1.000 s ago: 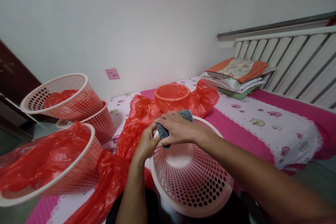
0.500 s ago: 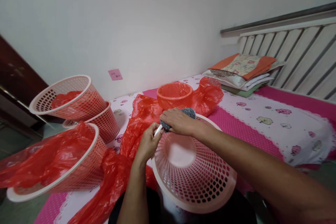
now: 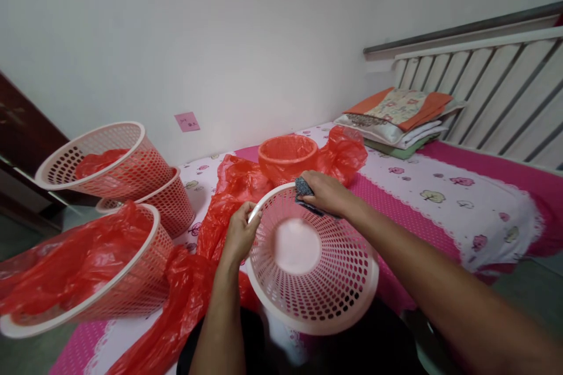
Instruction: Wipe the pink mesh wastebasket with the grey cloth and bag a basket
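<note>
A: There's a bed (image 3: 428, 202) with a flowery pink and white sheet, and a plain pale wall (image 3: 264, 41) behind it. Where's the main basket?

B: The pale pink basket (image 3: 336, 272) is right over the person's lap. It's tipped, so its wide mouth faces back toward the person.

A: What are the hands doing?

B: The left hand (image 3: 241, 233) has its fingers bent round the rim on the left, pinching it. The right hand (image 3: 326, 192) has its fingers closed on a grey cloth (image 3: 303, 187), up against the far part of the rim.

A: Could something go wrong?

B: I think so. Only the left fingers seem to grip the basket itself. A hard push with the cloth could make it turn or slip away. The cloth might catch in the little holes, too.

A: What's around it?

B: A crumpled red bag (image 3: 189, 287) lies just to the left, so an elbow could drag it. Behind is a red-covered basket (image 3: 288, 171). Farther left, a tilted basket (image 3: 132, 181) sits above a lower basket (image 3: 176, 211). Folded bedding (image 3: 402, 111) is at the far right.
</note>
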A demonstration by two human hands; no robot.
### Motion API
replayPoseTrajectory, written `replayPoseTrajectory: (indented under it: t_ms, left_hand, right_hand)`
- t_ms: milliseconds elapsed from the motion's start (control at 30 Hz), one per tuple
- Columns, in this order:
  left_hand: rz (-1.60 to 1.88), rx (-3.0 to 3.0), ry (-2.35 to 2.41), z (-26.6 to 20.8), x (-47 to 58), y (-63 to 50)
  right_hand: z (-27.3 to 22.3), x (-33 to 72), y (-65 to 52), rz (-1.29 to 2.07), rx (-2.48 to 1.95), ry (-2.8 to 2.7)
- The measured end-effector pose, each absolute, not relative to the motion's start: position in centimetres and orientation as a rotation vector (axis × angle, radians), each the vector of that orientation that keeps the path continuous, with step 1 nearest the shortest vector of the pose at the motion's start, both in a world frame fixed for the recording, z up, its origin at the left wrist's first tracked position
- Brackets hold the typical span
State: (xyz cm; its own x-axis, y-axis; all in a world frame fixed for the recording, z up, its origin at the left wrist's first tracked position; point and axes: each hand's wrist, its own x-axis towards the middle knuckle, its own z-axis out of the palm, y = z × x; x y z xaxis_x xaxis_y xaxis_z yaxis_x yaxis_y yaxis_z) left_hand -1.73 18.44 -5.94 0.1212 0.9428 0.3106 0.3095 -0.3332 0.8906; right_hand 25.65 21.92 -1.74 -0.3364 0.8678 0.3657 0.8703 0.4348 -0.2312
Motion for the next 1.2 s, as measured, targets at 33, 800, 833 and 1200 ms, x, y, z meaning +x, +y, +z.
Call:
replayPoseTrajectory:
  t_ms: [33,800,833,1200]
  left_hand:
    - [1.233,1.725,1.223,-6.0,-1.7,18.4]
    - [1.292,1.654,1.217,-6.4,-2.5,18.6]
    - [1.284,1.688,1.223,-6.3,-2.7,18.6]
    - [1.221,2.031,1.294,-3.9,-4.4,16.7]
  right_hand:
    - [-2.1,26.0,21.7,-0.004,-1.511,-2.214]
    - [-9.0,28.9,11.5,0.188,-1.868,-1.566]
    - [-9.0,29.0,11.6,0.178,-1.831,-1.570]
    - [-2.5,27.0,14.8,0.187,-1.290,-2.022]
